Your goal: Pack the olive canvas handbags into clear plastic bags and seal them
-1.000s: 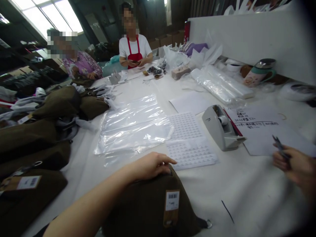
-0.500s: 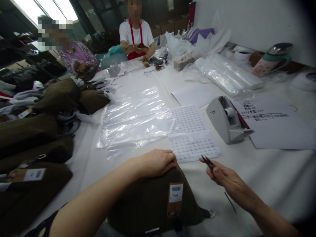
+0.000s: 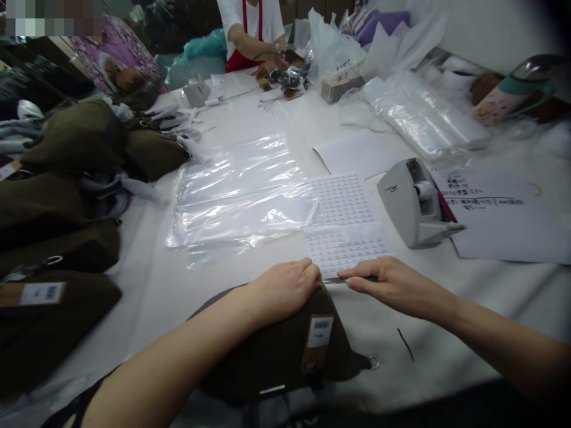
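A dark olive bag [image 3: 263,356] lies in front of me, with a brown tag [image 3: 317,342] bearing a white barcode label and a metal ring at its right corner. My left hand [image 3: 289,288] is closed on the bag's upper edge, fingers curled over it. My right hand [image 3: 392,285] grips a pair of thread snips [image 3: 343,280], their tips pointing left and reaching the bag's edge beside my left fingers. Just beyond both hands lies a sheet of printed stickers [image 3: 345,238]. A short dark strip [image 3: 405,344] rests on the table below my right hand.
Clear plastic bags [image 3: 241,196] lie flat ahead. A grey tape dispenser [image 3: 410,205] stands to the right, by handwritten paper [image 3: 504,220]. Olive bags [image 3: 57,232] are piled at left. Two people work across the table. A flask [image 3: 513,89] is at far right.
My right hand has moved left, bringing the snips from apart to the bag's edge by my left fingers. My left hand keeps its hold. The camera view has tilted down somewhat.
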Demonstrator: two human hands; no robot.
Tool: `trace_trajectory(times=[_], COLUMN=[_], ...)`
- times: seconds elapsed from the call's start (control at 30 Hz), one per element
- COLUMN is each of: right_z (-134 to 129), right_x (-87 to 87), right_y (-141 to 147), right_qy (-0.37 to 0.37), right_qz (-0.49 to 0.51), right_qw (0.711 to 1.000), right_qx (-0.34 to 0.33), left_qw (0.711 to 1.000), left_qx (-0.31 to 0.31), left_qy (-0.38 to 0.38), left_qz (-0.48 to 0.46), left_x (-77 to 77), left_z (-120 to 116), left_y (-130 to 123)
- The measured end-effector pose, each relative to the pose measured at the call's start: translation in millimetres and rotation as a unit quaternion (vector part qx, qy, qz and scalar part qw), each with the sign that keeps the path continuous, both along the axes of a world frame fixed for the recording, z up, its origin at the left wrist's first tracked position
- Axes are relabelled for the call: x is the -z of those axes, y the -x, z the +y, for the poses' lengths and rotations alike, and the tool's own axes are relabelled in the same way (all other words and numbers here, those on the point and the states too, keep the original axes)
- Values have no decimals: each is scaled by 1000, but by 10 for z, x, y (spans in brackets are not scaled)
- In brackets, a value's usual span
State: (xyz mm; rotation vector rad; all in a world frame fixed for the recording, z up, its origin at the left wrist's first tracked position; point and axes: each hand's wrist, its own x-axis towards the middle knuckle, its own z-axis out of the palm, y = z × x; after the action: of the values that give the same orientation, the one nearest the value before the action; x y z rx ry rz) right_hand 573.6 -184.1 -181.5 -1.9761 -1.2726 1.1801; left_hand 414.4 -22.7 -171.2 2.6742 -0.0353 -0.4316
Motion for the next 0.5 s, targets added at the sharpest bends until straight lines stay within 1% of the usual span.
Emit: trace_trajectory(times=[0.17,0.3,0.5], right_z=[60,107,165], right_x=[-49,-64,-104], right_y=[-8,18,30], right_qy=[29,25,45], right_qz=[-1,14,-7], right_qw=[1000,999,998], right_qx=[-8,-26,-39], left_qw=[1000,1000,1000], left_qx=[-16,-13,-15], left_qy=[6,21,23], left_qz=[0,0,7], left_x=[31,46,64], left_z=[3,14,19], left_y=[21,26,32])
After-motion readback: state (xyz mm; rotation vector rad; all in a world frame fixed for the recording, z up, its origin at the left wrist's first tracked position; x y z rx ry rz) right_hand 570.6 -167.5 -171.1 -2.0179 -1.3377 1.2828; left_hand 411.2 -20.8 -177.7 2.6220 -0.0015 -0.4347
